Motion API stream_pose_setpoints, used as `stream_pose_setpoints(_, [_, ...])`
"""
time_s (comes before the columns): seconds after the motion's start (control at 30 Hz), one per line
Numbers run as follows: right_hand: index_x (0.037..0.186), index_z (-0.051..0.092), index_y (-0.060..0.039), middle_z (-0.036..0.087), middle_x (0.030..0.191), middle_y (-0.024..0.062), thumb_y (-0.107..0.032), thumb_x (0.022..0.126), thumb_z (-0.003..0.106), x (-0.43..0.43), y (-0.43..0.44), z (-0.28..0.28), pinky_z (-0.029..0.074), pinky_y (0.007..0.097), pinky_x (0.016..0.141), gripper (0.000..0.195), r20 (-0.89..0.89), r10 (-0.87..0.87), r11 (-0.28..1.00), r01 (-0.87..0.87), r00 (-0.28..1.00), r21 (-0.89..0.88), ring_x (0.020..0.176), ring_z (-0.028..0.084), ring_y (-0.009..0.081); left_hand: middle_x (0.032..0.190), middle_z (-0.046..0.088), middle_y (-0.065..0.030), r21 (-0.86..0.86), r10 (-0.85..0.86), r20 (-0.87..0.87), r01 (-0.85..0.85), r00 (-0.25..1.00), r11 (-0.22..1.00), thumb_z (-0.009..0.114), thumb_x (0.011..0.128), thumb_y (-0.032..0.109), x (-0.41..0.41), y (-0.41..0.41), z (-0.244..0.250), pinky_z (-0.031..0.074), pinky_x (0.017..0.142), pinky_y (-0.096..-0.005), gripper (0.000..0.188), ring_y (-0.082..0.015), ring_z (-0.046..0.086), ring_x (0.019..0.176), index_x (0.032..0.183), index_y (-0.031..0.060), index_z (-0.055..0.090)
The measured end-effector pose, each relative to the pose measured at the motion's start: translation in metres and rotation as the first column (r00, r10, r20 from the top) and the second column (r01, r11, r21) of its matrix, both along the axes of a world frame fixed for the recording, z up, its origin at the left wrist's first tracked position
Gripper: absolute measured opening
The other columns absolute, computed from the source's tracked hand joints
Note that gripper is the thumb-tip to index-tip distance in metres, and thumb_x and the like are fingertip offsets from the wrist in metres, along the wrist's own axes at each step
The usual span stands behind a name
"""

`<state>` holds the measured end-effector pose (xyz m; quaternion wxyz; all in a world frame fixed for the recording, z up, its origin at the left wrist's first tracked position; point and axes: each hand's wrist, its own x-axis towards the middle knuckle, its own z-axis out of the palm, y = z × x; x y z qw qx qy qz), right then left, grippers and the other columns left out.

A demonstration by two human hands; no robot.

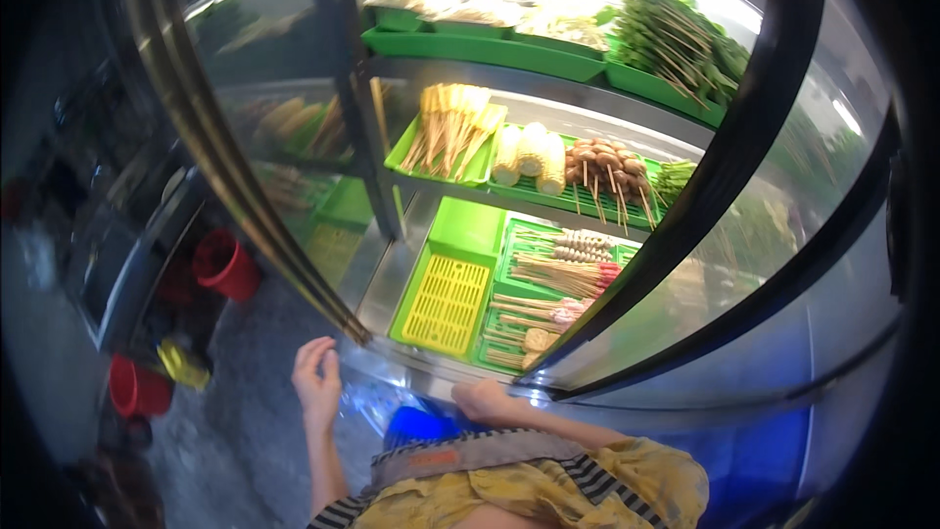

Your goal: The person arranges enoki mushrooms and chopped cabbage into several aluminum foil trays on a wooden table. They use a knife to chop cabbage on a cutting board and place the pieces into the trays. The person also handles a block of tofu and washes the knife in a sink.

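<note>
My left hand (317, 380) is raised near the lower left corner of a glass-doored display cooler, fingers slightly bent and apart, holding nothing visible. Close to the cooler's front sill (433, 382) is my right hand (481, 400), its fingers curled; whether it grips anything is hidden. Before me, a yellow slotted rack (446, 303) lies in a green tray (405, 319). To its right, green trays hold skewers with red tips (606, 274), pinkish food (565, 314) and fried tofu-like pieces (538, 340). Above stand yellow skewers (455, 106), corn cobs (532, 150) and mushroom skewers (608, 162).
Leafy green skewers (672, 44) fill the top shelf at right. A dark door frame (705, 176) crosses the right side. Red buckets (228, 264) stand at the left on the grey floor (242, 397). A blue container (422, 424) is below the sill, near my apron.
</note>
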<state>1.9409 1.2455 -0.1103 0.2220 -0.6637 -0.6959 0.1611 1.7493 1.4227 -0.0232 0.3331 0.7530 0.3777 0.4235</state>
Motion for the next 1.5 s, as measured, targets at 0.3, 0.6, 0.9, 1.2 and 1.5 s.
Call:
stream_pose_setpoints(0.3, [0.067,0.053,0.0002,0.055,0.058,0.0189,-0.010,0.067,0.052,-0.066,-0.040,-0.017,0.043,0.0449,0.050,0.010,-0.045,0.561,0.792,-0.552,0.827,-0.262,0.056,0.056,0.0357,0.107,0.054,-0.0138,-0.196,0.218,-0.191,-0.255,0.957,0.947,0.055,0.078,0.005,-0.084,-0.177,-0.049,0.040,0.085,-0.0332,0.016,-0.0265,0.051,0.100,0.091,0.0001,0.062])
stream_pose_setpoints(0.6, [0.068,0.054,-0.0005,0.056,0.059,0.0177,-0.011,0.066,0.054,-0.205,-0.055,-0.015,0.044,0.0428,0.049,0.010,-0.140,0.803,0.578,-0.814,0.580,-0.056,0.055,0.056,0.0342,0.104,0.055,-0.0151,-0.165,0.511,-0.224,-0.549,0.830,0.819,0.056,0.077,0.008,-0.171,-0.269,-0.037,0.040,0.085,-0.0340,0.018,-0.0293,0.052,0.098,0.093,-0.0002,0.061])
stream_pose_setpoints(0.9, [0.061,0.056,-0.0045,0.057,0.061,0.0176,-0.013,0.065,0.056,-0.333,-0.143,-0.087,0.044,0.0434,0.052,0.010,-0.076,0.993,0.052,-0.924,0.088,-0.379,0.060,0.057,0.0342,0.096,0.058,-0.0155,-0.226,0.758,-0.256,-0.800,0.599,0.556,0.056,0.078,0.013,-0.311,-0.456,-0.053,0.044,0.079,-0.0353,0.019,-0.0320,0.055,0.091,0.092,0.0007,0.060])
stream_pose_setpoints(1.2, [0.075,0.056,-0.0006,0.057,0.067,0.0231,-0.016,0.077,0.052,-0.559,-0.264,-0.073,0.044,0.0476,0.060,0.016,-0.081,0.987,-0.152,-0.954,-0.136,-0.260,0.067,0.056,0.0404,0.093,0.059,-0.0160,-0.219,0.946,-0.255,-0.965,0.201,0.146,0.057,0.078,0.011,-0.451,-0.625,-0.074,0.046,0.075,-0.0349,0.019,-0.0315,0.057,0.088,0.092,-0.0006,0.059])
stream_pose_setpoints(1.5, [0.066,0.052,0.0034,0.055,0.066,0.0252,-0.009,0.070,0.048,-0.737,-0.298,-0.079,0.044,0.0474,0.061,0.014,-0.029,0.867,-0.471,-0.798,-0.498,-0.376,0.069,0.056,0.0408,0.091,0.060,-0.0159,-0.256,0.954,-0.233,-0.935,-0.189,-0.247,0.057,0.077,0.009,-0.550,-0.694,-0.092,0.045,0.075,-0.0340,0.017,-0.0312,0.058,0.087,0.091,-0.0002,0.060])
